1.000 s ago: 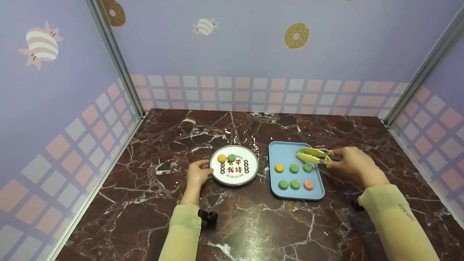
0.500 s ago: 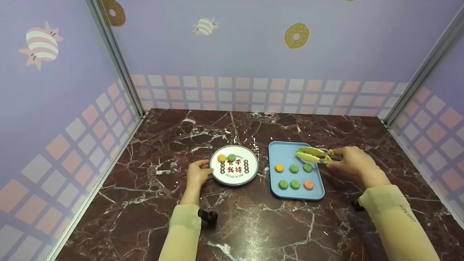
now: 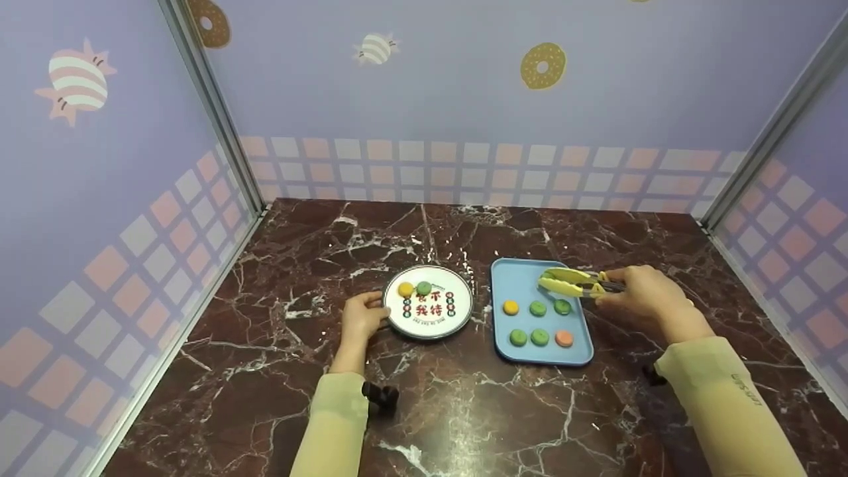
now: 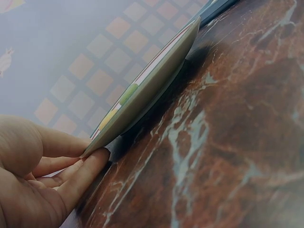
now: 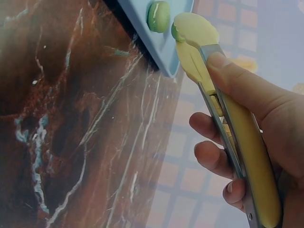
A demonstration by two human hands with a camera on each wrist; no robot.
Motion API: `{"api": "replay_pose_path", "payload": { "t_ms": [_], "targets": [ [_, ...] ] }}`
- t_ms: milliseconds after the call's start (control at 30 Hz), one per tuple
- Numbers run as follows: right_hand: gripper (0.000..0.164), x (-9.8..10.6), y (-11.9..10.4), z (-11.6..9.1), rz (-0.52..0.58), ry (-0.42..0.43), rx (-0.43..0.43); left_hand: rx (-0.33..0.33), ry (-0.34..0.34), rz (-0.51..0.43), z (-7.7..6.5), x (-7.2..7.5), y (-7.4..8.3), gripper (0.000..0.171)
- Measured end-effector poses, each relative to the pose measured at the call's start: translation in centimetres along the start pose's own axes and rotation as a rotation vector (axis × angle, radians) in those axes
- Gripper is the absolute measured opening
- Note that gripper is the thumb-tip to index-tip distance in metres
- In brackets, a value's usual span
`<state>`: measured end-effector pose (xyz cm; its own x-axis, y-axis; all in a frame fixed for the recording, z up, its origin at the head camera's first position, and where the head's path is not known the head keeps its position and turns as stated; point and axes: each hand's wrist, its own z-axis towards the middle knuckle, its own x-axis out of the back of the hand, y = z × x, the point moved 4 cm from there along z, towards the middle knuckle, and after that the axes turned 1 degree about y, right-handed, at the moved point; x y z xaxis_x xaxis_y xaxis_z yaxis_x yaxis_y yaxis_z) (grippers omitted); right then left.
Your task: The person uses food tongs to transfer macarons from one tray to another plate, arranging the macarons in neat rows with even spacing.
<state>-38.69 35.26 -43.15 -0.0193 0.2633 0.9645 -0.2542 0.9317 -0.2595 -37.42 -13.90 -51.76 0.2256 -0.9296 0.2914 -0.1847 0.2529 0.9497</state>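
- Walls [image 3: 424, 99]: lilac, pink & white squares; far side + L & R, bounding the table.
- Table [image 3: 464, 411]: dark red marble, white veins; strip of it btwn tray & plate.
- Sleeves [image 3: 722, 397]: yellow, from near side; lettering on the R one.
- Tray [image 3: 513, 278]: blue, R of plate; has most of the macarons, so work looks only partway.
- Plate [image 3: 430, 331]: white, dark rim, printed characters; 2 macarons on its far-L part, room left nearer & R.
- R hand [image 3: 649, 295]: gripping tongs, thumb one side, fingers other, just off tray's R edge.
- L hand [image 3: 360, 319]: pinching plate's L rim, apparently to steady it; on the side away from tray, so prob. not in the way.
- Tongs [image 5: 240, 123]: yellow heads over tray's far-R part, hiding some of it.
- Wrist cam [image 3: 381, 397]: black, by L cuff, near side of plate.
- Macarons on plate (done, by the look of it): yellow one [image 3: 405, 289], green one [image 3: 424, 288] just R of it.
- Macarons on tray (left): far row yellow [image 3: 510, 307] + 2 green [image 3: 538, 308]; near row 2 green [image 3: 518, 338] + orange [image 3: 564, 338] at R.
- Green macaron at tongs' heads [image 5: 175, 32]: mostly hidden; can't tell if pinched or just behind.
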Motion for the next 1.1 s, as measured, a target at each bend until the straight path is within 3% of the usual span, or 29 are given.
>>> {"api": "replay_pose_path", "payload": {
  "t_ms": [233, 533, 1100],
  "targets": [
    [0.061, 0.3, -1.2, 0.4, -0.017, -0.042, -0.021, 0.0, 0.0, 0.023, 0.0, 0.0, 0.0, 0.046],
    [0.067, 0.6, -3.7, 1.0, -0.053, -0.022, 0.001, 0.011, -0.008, 0.036, -0.1, 0.1, 0.0, 0.045],
    [0.066, -0.4, -10.5, 3.6, -0.052, -0.038, 0.125, 0.012, -0.009, -0.008, 0.1, -0.1, -0.1, 0.047]
  ]
}}
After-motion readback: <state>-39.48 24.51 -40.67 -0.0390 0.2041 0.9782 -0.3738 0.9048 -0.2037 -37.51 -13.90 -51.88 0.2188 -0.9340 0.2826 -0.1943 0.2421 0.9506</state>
